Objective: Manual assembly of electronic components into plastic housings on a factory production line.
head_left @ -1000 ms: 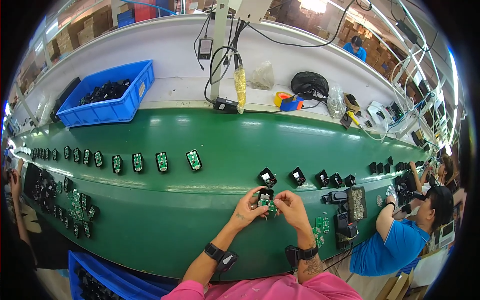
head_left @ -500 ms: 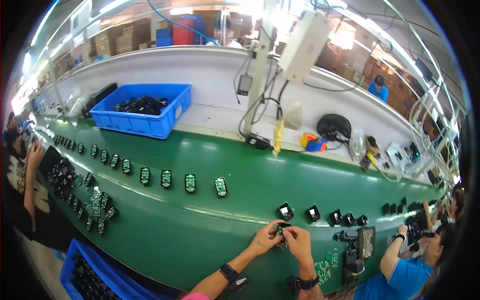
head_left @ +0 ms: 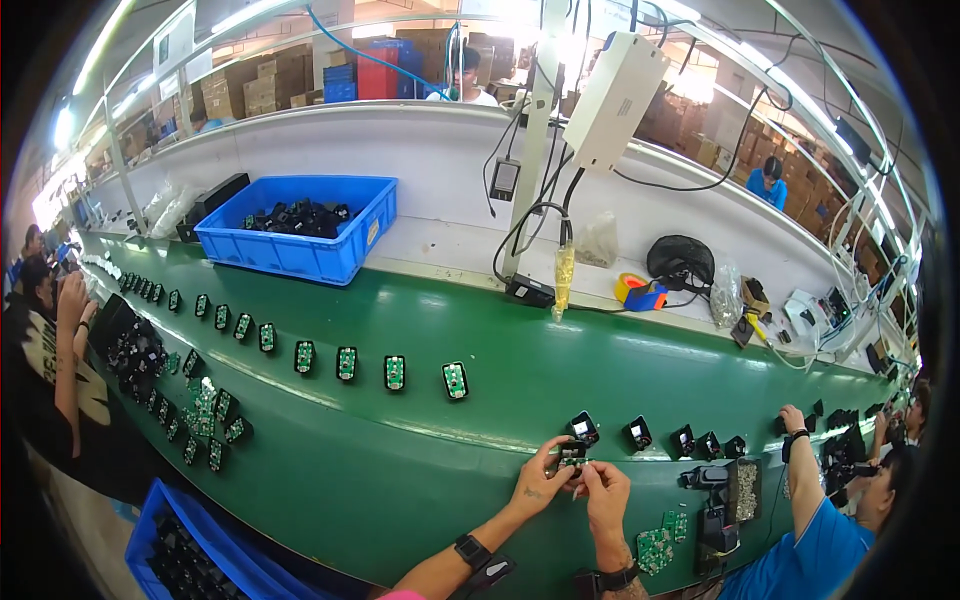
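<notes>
A small black housing (head_left: 572,457) with a green board seated in it was held between both hands, just above the green belt (head_left: 400,470). The left hand (head_left: 541,482) was closed on its left end, thumb and fingers pinched round the edge; the right hand (head_left: 604,492) was closed on the right end, fingertips pressed at the lower edge (how much of the board itself was touched could not be told, the piece being small and partly covered). Both watch-banded wrists were raised clear of the belt.

Just beyond the grip, a finished black unit (head_left: 583,428) lay on the belt, and further to the right of it a row of similar units (head_left: 690,441) was strung out. To the right of the grip a black fixture (head_left: 728,495) stood, with a green board panel (head_left: 655,548) below it, nearer the body. Well to the left of the grip a line of open housings with boards (head_left: 346,362) was laid across the belt, and far beyond them a blue bin (head_left: 300,228) of black parts rested on the white shelf.

The piece was judged light and stiff, its plastic shell smooth enough to slip, the board fragile at its components. It was best taken by the shell's outer edges, as was being done, with no pressure put on the board's face.
</notes>
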A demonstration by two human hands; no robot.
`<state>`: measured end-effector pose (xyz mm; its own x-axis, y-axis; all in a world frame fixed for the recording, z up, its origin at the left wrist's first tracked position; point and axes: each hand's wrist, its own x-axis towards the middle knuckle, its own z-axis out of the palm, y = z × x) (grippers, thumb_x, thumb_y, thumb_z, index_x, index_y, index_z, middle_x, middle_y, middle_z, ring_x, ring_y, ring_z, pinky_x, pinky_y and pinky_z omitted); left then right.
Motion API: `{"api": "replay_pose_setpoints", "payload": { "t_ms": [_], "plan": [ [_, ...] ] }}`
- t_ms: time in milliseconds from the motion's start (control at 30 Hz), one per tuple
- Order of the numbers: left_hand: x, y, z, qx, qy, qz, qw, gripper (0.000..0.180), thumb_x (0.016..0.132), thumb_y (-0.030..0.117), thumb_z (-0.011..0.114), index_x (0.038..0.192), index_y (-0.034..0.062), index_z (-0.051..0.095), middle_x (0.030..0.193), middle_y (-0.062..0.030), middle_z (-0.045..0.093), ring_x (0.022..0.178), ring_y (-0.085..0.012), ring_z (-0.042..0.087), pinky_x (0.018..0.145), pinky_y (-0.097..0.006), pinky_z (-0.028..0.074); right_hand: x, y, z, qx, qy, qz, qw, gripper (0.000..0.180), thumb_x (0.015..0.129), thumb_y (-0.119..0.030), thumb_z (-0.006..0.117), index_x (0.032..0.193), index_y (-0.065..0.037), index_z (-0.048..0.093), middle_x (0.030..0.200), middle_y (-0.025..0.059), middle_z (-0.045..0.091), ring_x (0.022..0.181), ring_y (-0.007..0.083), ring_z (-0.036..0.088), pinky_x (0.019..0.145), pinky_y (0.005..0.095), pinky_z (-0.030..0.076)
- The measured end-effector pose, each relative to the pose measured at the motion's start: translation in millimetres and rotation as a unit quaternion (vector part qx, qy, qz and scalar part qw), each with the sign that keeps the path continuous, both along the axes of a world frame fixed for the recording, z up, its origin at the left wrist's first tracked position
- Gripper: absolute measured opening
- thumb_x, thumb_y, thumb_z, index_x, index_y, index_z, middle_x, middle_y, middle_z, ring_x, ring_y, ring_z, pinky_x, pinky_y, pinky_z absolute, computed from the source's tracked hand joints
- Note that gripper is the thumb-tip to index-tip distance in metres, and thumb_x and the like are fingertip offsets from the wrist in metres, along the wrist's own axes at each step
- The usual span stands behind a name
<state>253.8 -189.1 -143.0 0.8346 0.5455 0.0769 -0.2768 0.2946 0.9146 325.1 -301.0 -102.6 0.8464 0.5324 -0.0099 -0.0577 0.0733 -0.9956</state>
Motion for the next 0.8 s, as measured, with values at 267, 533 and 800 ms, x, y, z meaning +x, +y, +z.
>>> {"api": "replay_pose_setpoints", "payload": {
  "t_ms": [267, 533, 800],
  "plan": [
    [3.5, 6.1, 4.4, 0.011, -0.014, 0.054, 0.998, 0.053, 0.09, 0.0, 0.06, 0.14, 0.0053, 0.042, 0.112, -0.0115, 0.062, 0.087, -0.0145, 0.063, 0.07, -0.026, 0.056, 15.8, 5.3, 26.9, -0.21, -0.288, 0.049, 0.933, 0.014, 0.088, -0.009, 0.064, 0.088, 0.003, 0.068, 0.076, 0.0155, 0.068, 0.063, 0.0261, 0.065, 0.059, 0.0357, 0.05],
    [7.2, 1.9, 6.6, 0.002, -0.004, 0.034, 0.999, 0.054, 0.091, -0.004, 0.059, 0.141, 0.0041, 0.041, 0.124, -0.0116, 0.059, 0.097, -0.0137, 0.064, 0.075, -0.025, 0.057, 22.4, -0.9, 30.2, -0.22, -0.304, 0.073, 0.924, 0.011, 0.085, -0.01, 0.064, 0.087, 0.001, 0.067, 0.08, 0.0166, 0.066, 0.073, 0.0359, 0.065, 0.064, 0.0421, 0.05],
    [3.2, -0.4, 2.8, 0.065, 0.023, 0.038, 0.997, 0.053, 0.09, -0.006, 0.059, 0.139, 0.0033, 0.043, 0.114, -0.0127, 0.063, 0.087, -0.0152, 0.068, 0.07, -0.024, 0.056, 25.5, -4.3, 30.8, -0.256, -0.375, 0.112, 0.884, 0.013, 0.086, -0.012, 0.062, 0.085, -0.001, 0.067, 0.082, 0.0168, 0.067, 0.077, 0.038, 0.064, 0.067, 0.0451, 0.051]
  ]
}}
